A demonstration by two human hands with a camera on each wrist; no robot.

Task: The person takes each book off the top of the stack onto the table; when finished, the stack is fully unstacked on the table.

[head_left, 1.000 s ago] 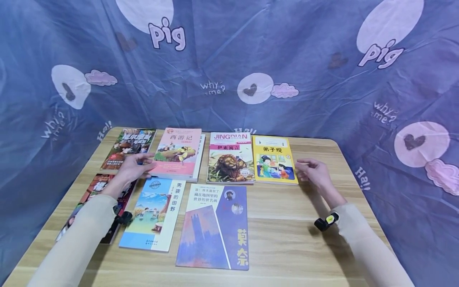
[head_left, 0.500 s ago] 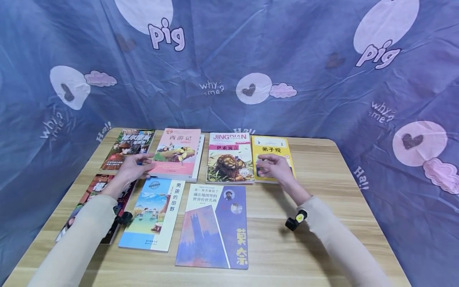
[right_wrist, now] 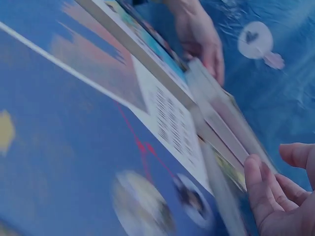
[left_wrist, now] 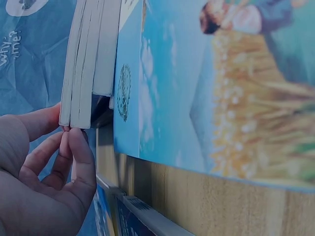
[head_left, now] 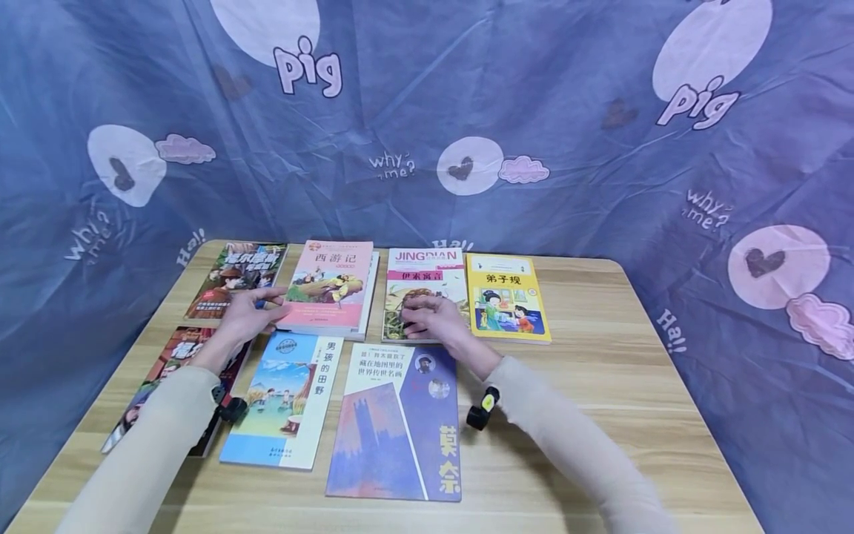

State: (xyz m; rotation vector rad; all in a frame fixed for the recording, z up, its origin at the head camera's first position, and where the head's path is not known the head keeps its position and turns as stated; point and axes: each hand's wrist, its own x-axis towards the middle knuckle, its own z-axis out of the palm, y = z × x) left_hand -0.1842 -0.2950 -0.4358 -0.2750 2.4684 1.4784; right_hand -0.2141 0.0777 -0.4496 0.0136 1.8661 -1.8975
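Observation:
My left hand (head_left: 245, 323) holds the lower left corner of a pink-covered book (head_left: 330, 278), which lies on a white book (head_left: 371, 297). In the left wrist view its thumb lies on the cover side and its fingertips (left_wrist: 78, 142) meet the page edges. My right hand (head_left: 437, 320) hovers over a book with a lion cover (head_left: 422, 259), hiding part of the lion. Its fingers are bent, with a gap to the thumb and nothing between them. In the right wrist view, its fingertips (right_wrist: 252, 164) appear close to the pink book's stack (right_wrist: 224, 110).
A yellow book (head_left: 510, 297) lies right of the lion book. Nearer are a purple-blue book (head_left: 394, 423) and a light blue book (head_left: 283, 400). Two dark-covered books, one far (head_left: 236, 274) and one near (head_left: 180, 352), lie at the table's left. A blue printed cloth (head_left: 400, 111) surrounds the table.
My right hand has swept left, from beside the yellow book, across it, to above the lion book. My left hand has stayed at the pink book, and the books lie as before.

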